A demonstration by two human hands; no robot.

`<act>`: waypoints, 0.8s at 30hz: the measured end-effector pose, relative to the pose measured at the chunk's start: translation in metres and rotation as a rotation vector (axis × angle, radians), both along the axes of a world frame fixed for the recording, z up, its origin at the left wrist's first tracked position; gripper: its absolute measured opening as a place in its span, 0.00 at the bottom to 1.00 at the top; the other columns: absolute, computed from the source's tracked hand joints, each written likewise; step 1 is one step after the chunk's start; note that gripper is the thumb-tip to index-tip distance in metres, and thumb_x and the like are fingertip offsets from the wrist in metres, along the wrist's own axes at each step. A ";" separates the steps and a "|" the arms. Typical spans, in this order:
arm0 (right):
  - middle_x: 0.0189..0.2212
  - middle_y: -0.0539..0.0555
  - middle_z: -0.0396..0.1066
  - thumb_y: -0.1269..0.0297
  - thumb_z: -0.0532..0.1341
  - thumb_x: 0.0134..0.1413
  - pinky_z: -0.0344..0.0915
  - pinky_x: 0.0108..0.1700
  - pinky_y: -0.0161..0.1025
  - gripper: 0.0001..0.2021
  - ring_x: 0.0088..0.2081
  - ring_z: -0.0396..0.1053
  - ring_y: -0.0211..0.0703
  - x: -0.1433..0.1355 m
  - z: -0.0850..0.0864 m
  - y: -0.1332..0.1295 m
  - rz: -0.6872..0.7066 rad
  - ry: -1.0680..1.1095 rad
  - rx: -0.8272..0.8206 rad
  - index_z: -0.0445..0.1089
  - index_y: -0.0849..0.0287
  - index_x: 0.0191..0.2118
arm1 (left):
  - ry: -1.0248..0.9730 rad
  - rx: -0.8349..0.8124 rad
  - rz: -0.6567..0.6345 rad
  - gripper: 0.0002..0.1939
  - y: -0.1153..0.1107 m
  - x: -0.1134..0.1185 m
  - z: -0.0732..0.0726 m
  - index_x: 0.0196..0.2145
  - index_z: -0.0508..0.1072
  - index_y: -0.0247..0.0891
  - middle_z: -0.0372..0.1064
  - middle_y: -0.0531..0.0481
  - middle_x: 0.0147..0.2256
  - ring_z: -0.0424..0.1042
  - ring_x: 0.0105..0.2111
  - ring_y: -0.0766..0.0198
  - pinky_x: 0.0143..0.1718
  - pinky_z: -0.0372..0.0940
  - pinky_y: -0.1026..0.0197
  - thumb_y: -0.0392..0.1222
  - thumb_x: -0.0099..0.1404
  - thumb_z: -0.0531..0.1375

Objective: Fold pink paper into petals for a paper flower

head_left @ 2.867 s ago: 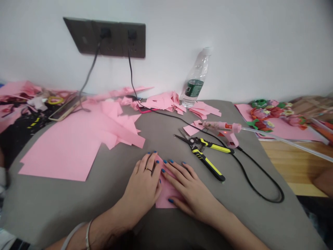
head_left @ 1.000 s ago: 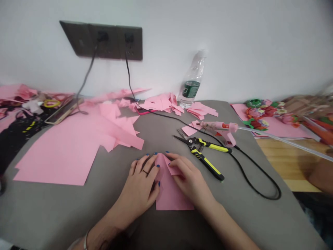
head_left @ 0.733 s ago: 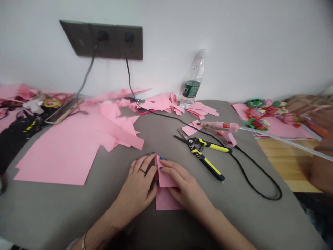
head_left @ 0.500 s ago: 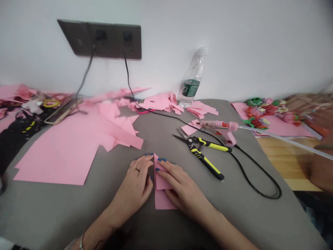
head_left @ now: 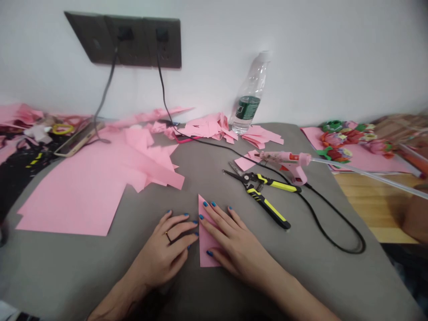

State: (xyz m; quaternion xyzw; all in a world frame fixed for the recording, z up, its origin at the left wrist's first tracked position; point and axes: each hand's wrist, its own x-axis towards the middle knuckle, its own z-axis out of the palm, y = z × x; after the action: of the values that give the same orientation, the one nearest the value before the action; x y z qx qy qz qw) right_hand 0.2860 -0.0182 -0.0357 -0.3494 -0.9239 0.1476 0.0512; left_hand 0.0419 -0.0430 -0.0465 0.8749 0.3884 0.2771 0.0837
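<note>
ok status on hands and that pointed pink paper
Right hand spread on pointed pink paper; left hand at its left edge; yellow-black hand tool lying apart.

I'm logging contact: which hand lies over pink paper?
The right hand, spread across the pink paper; the left hand, wearing a ring, sits beside the paper's left edge.

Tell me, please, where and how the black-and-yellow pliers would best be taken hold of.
I'd grip the pliers around both handles, probably with the right hand, coming from the near right side. They lie with the handles spread apart toward that side, while the pointed jaws face left. The black cord passes close to the far handle's end, so some care seems wise.
</note>
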 end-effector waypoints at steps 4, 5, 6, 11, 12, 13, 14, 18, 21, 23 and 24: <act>0.71 0.61 0.49 0.71 0.58 0.60 0.57 0.64 0.68 0.31 0.71 0.47 0.62 0.001 0.001 0.001 0.005 -0.010 -0.021 0.57 0.61 0.69 | -0.001 -0.011 0.007 0.19 0.000 0.002 0.001 0.47 0.77 0.42 0.77 0.44 0.48 0.70 0.54 0.53 0.60 0.62 0.40 0.26 0.65 0.54; 0.71 0.62 0.49 0.71 0.58 0.60 0.57 0.64 0.68 0.32 0.71 0.47 0.61 0.001 0.002 0.001 0.007 -0.011 -0.029 0.56 0.60 0.69 | 0.003 -0.015 0.010 0.19 0.000 0.003 0.001 0.47 0.77 0.42 0.77 0.44 0.48 0.71 0.54 0.53 0.60 0.62 0.39 0.26 0.65 0.54; 0.71 0.62 0.49 0.71 0.59 0.60 0.56 0.64 0.67 0.32 0.71 0.47 0.61 0.002 0.002 0.002 0.011 -0.011 -0.035 0.56 0.60 0.70 | 0.010 -0.020 0.010 0.20 0.000 0.003 0.002 0.47 0.77 0.43 0.77 0.44 0.49 0.71 0.54 0.53 0.60 0.62 0.39 0.26 0.65 0.54; 0.71 0.62 0.48 0.71 0.59 0.60 0.56 0.65 0.66 0.32 0.72 0.46 0.60 0.003 0.002 0.002 0.017 0.004 -0.043 0.56 0.60 0.70 | 0.034 -0.039 0.007 0.19 0.000 0.003 0.003 0.46 0.78 0.44 0.76 0.43 0.49 0.71 0.54 0.51 0.59 0.63 0.37 0.27 0.65 0.54; 0.71 0.62 0.49 0.71 0.59 0.60 0.56 0.65 0.66 0.32 0.72 0.46 0.60 0.003 0.001 0.002 0.017 0.009 -0.044 0.56 0.60 0.70 | 0.032 -0.042 0.007 0.19 0.000 0.003 0.003 0.46 0.78 0.44 0.76 0.44 0.49 0.71 0.54 0.51 0.59 0.62 0.37 0.27 0.64 0.55; 0.71 0.62 0.49 0.71 0.59 0.60 0.55 0.65 0.66 0.32 0.72 0.46 0.59 0.003 0.001 0.003 0.016 0.013 -0.044 0.56 0.60 0.70 | 0.028 -0.043 0.007 0.19 0.000 0.003 0.004 0.46 0.78 0.44 0.76 0.44 0.49 0.71 0.54 0.52 0.59 0.62 0.38 0.27 0.64 0.55; 0.71 0.62 0.49 0.71 0.59 0.60 0.55 0.65 0.66 0.32 0.72 0.46 0.59 0.003 0.000 0.003 0.016 0.014 -0.045 0.56 0.60 0.70 | 0.022 -0.045 0.006 0.19 0.000 0.003 0.004 0.45 0.78 0.44 0.76 0.44 0.49 0.71 0.54 0.52 0.60 0.62 0.38 0.27 0.64 0.55; 0.72 0.62 0.47 0.70 0.59 0.60 0.55 0.65 0.67 0.31 0.72 0.46 0.60 0.003 0.001 0.004 0.014 0.000 -0.056 0.57 0.61 0.69 | -0.026 -0.034 0.001 0.17 0.000 0.003 0.004 0.43 0.77 0.42 0.77 0.44 0.47 0.72 0.53 0.53 0.60 0.62 0.38 0.26 0.64 0.54; 0.72 0.63 0.46 0.70 0.59 0.61 0.55 0.65 0.68 0.31 0.71 0.47 0.61 0.003 0.004 0.005 0.015 -0.011 -0.078 0.58 0.61 0.69 | -0.049 -0.033 0.005 0.16 0.000 0.002 0.004 0.43 0.75 0.40 0.77 0.43 0.46 0.72 0.53 0.55 0.61 0.62 0.40 0.25 0.64 0.54; 0.72 0.63 0.46 0.71 0.59 0.61 0.56 0.64 0.68 0.30 0.71 0.47 0.61 0.004 0.005 0.006 0.017 -0.014 -0.088 0.58 0.61 0.69 | -0.047 -0.035 0.007 0.16 0.000 0.002 0.004 0.43 0.75 0.40 0.77 0.43 0.47 0.72 0.53 0.55 0.61 0.62 0.40 0.25 0.64 0.54; 0.72 0.63 0.47 0.71 0.59 0.61 0.56 0.64 0.68 0.30 0.71 0.47 0.61 0.004 0.006 0.006 0.018 -0.014 -0.089 0.58 0.61 0.68 | -0.043 -0.036 0.007 0.16 0.000 0.002 0.004 0.43 0.75 0.40 0.77 0.43 0.47 0.72 0.53 0.54 0.61 0.61 0.40 0.25 0.64 0.54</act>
State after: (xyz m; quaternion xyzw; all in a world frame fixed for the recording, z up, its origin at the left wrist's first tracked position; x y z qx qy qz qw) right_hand 0.2897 -0.0123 -0.0301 -0.3438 -0.9198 0.1868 0.0277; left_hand 0.0440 -0.0435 -0.0429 0.8657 0.3946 0.2889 0.1069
